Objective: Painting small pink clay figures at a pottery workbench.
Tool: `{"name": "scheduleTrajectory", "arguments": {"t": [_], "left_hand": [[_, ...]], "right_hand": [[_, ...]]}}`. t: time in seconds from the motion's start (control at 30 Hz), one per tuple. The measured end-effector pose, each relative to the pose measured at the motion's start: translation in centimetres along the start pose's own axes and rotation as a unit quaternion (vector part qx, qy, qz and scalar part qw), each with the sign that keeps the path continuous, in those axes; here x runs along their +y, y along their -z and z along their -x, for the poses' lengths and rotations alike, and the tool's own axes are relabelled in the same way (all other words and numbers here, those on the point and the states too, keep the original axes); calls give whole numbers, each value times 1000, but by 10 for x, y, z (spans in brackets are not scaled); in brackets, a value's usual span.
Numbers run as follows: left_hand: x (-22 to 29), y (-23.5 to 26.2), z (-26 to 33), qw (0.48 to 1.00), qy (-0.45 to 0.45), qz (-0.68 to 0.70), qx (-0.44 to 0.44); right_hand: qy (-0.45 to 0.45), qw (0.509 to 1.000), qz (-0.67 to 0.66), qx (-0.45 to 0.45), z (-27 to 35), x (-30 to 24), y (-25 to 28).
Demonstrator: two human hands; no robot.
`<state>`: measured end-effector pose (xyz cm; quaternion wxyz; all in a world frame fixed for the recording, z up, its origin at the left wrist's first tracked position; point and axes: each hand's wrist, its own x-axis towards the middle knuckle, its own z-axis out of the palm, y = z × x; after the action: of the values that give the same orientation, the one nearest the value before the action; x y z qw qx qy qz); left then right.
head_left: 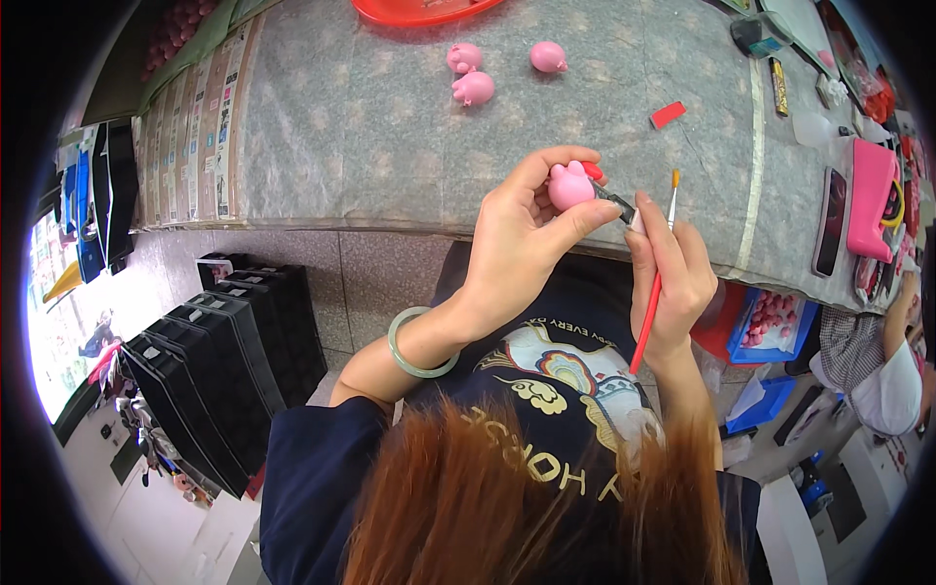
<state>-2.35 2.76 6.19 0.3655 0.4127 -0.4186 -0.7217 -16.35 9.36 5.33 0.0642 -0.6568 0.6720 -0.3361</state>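
Note:
My left hand (pixel 526 219) is closed around a small round pink pig figure (pixel 570 187), gripped between thumb and fingers above the table's near edge. A small red piece (pixel 592 171) shows beside the pig, against my fingertips. My right hand (pixel 676 278) pinches a thin dark-tipped tool (pixel 616 202) with a white part, its tip at the pig; its exact kind is unclear. The same hand also holds a red-handled paintbrush (pixel 648 317) between its fingers, bristles pointing away from me. Farther off on the table lie three more pink pig figures (pixel 473 89).
A red basin (pixel 426 14) stands at the table's far edge, and a red block (pixel 668 115) lies ahead of my right hand. At right are a phone (pixel 830 222) and a pink case (pixel 871 200). Black cases (pixel 210 361) stand on the floor at left. Another person (pixel 877 361) sits at right.

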Motion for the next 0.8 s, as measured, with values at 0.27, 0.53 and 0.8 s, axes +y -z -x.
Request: {"name": "scheduleTrajectory", "arguments": {"t": [0.27,0.53,0.8], "left_hand": [[1,2,0,999,24,-23,18],[2,3,2,1000,3,13,-28],[-4,4,2,999,-6,-38,-9]], "right_hand": [[-40,998,-4,43,0,3,-4],[-140,963,-193,-127,-6,1,13],[-97,983,-123,-96,-6,-2,9]]}}
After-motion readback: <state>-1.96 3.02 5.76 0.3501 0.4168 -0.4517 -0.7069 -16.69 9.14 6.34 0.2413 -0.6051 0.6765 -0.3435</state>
